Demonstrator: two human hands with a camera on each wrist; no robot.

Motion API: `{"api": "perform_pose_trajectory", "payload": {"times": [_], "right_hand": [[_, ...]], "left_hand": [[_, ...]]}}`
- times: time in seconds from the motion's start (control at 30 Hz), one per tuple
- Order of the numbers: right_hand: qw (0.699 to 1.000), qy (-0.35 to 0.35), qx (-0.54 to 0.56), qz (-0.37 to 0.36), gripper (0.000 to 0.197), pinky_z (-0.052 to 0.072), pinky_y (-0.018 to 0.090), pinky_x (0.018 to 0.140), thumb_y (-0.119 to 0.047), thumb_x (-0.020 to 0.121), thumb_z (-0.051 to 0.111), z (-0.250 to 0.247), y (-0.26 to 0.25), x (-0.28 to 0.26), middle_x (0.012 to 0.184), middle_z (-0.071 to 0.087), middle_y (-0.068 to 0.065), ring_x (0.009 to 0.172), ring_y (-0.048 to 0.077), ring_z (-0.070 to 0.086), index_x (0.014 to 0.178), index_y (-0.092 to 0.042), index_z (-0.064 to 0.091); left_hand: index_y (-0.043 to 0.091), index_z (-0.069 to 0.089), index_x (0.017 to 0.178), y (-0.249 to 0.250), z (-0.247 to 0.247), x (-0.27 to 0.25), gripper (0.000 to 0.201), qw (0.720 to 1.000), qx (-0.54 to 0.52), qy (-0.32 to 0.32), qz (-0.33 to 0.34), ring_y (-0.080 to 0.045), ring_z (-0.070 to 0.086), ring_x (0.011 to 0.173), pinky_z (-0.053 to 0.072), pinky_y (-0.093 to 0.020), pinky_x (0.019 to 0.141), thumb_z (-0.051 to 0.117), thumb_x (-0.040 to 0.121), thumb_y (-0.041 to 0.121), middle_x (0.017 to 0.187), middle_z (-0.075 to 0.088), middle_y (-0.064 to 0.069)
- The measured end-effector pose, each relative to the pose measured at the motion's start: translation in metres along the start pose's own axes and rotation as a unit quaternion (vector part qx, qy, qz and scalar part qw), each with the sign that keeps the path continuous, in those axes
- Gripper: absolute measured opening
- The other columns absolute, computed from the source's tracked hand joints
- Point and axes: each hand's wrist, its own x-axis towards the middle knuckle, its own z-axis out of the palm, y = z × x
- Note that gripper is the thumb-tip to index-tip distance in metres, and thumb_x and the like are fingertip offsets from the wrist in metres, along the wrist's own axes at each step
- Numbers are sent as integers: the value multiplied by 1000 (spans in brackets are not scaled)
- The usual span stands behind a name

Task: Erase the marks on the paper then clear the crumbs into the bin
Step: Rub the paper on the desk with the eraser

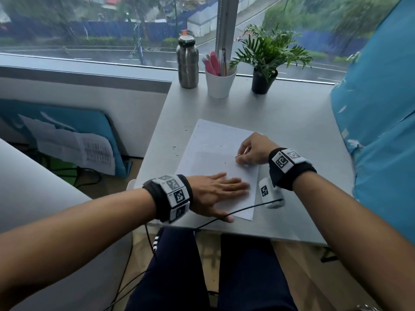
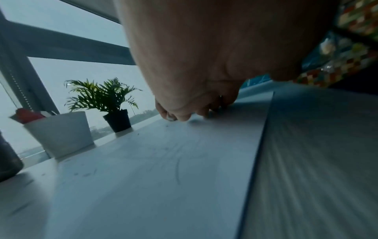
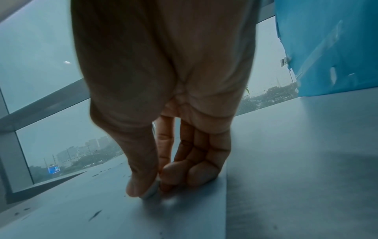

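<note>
White paper (image 1: 215, 151) lies on the bench (image 1: 292, 122); left hand (image 1: 215, 194) presses it flat, right hand (image 1: 253, 151) pinches an eraser (image 3: 151, 191).

paper (image 1: 215, 149): 1 sheet
hands: 2, left hand (image 1: 215, 194), right hand (image 1: 256, 151)
eraser (image 3: 151, 191): 1
steel bottle (image 1: 187, 61): 1
white pen cup (image 1: 220, 83): 1
potted plant (image 1: 267, 57): 1
crumbs (image 1: 186, 129): many, too small to count

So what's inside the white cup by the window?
The white cup holds pink markers and a few thin pens sticking up above its rim. Their lower ends, and anything else lying at the bottom, are hidden by the cup's wall.
</note>
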Motion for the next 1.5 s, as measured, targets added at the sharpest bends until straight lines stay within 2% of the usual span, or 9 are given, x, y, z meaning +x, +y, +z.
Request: {"api": "perform_pose_trajectory", "payload": {"times": [0.3, 0.43, 0.57, 0.7, 0.83, 1.0, 1.17, 1.3, 1.5], "right_hand": [[1000, 0, -8, 10, 12, 46, 18, 66, -23, 73, 80, 0, -4, -2, 83, 73, 3, 66, 7, 60, 82, -16, 77], [1000, 2, -14, 3, 13, 44, 15, 56, -22, 73, 80, 0, -4, 0, 81, 72, 3, 66, 6, 59, 84, -14, 77], [1000, 4, -21, -11, 14, 45, 19, 69, -23, 74, 79, 0, -2, 1, 81, 71, 3, 76, 11, 60, 84, -14, 77], [1000, 4, -16, -6, 12, 46, 20, 70, -24, 73, 79, 2, -1, 1, 84, 71, 3, 79, 13, 62, 81, -16, 76], [1000, -3, -27, -11, 10, 48, 22, 71, -24, 75, 78, 0, -3, 2, 84, 70, 3, 79, 13, 61, 81, -16, 76], [997, -7, -71, -26, 8, 47, 22, 67, -21, 72, 78, -1, -9, 6, 75, 68, -2, 76, 10, 58, 78, -16, 77], [995, 46, -43, -81, 9, 45, 18, 70, -17, 75, 77, 2, -41, 25, 75, 73, -2, 74, 8, 63, 83, -13, 79], [987, 84, -31, -131, 14, 50, 21, 79, -19, 79, 70, 21, -71, 58, 89, 76, 5, 88, 18, 68, 89, -14, 79], [985, 106, -34, -131, 12, 45, 21, 68, -21, 76, 69, 26, -86, 79, 78, 72, 4, 73, 20, 63, 79, -13, 77]], "left_hand": [[12, -13, 157, -69, -37, -22, 101, 955, 2, -22, -296, -19, -14, 152, -9, -41, 123, 29, 91, 75, 165, -19, -5], [11, -16, 157, -42, -38, -16, 108, 977, 22, 0, -212, -18, -21, 150, -13, -40, 122, 28, 87, 80, 163, -24, -6], [23, -19, 156, -28, -19, -5, 106, 989, -22, -64, -132, -12, -27, 147, -18, -39, 119, 34, 85, 82, 161, -28, 4], [25, -16, 157, -79, -30, -8, 103, 974, -39, -12, -223, -15, -21, 150, -7, -48, 123, 37, 87, 79, 163, -24, 4], [22, -17, 157, -111, -43, -13, 125, 954, -56, -9, -293, -14, -19, 151, -9, -45, 123, 52, 74, 85, 164, -23, 4], [21, -19, 156, -122, -44, -21, 151, 951, -74, -6, -300, -12, -22, 149, -13, -45, 121, 72, 54, 85, 163, -25, 5], [20, -22, 155, -130, -40, -21, 164, 949, -74, 7, -306, -12, -26, 148, -17, -43, 120, 69, 39, 92, 162, -28, 6], [22, -24, 155, -130, -40, -22, 165, 950, -80, 0, -303, -11, -29, 147, -17, -46, 120, 69, 37, 93, 161, -30, 7], [26, -26, 153, -131, -40, -22, 165, 952, -94, 9, -291, -13, -30, 147, -18, -49, 119, 73, 38, 90, 160, -32, 7]]}}
